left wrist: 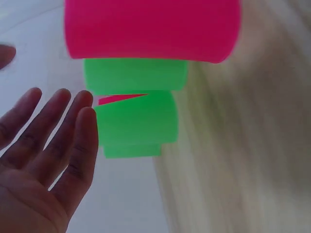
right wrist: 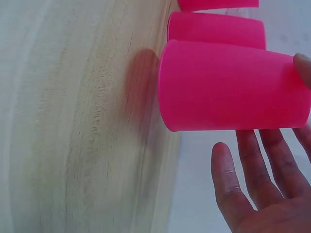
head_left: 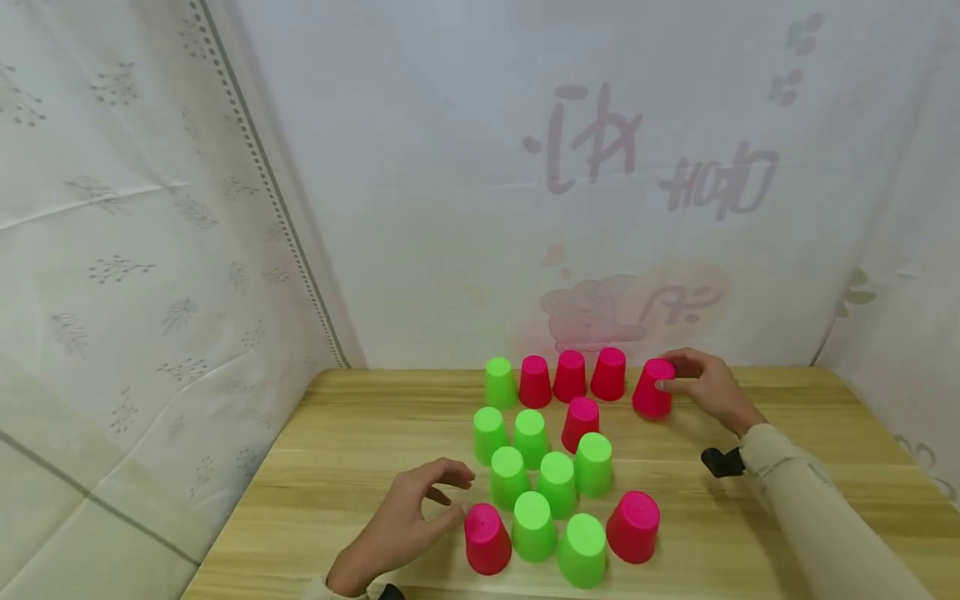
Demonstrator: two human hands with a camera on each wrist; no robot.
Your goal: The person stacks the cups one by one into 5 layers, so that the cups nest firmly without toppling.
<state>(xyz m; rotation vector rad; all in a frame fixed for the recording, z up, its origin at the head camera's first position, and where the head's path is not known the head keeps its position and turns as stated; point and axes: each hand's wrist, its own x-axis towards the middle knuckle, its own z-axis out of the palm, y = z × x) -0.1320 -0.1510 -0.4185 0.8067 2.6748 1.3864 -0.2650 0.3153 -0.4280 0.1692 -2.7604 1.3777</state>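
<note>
At the back right, my right hand (head_left: 714,390) grips a pink plastic cup (head_left: 651,398) that is upside down. In the right wrist view this cup (right wrist: 228,87) lies between thumb and fingers, its rim seemingly a little off the wood. My left hand (head_left: 408,515) has loosely bent, spread fingers and holds nothing. It hovers beside the front left pink cup (head_left: 486,542); whether the thumb touches that cup I cannot tell. Three pink cups (head_left: 570,377) and a green cup (head_left: 500,383) form the back row, upside down.
Several upturned green cups (head_left: 557,485) stand in staggered rows in the middle. Among them is a pink cup (head_left: 581,423), with another pink cup (head_left: 634,527) at the front right. The wooden table (head_left: 360,433) meets a white printed cloth (head_left: 420,208) at its back.
</note>
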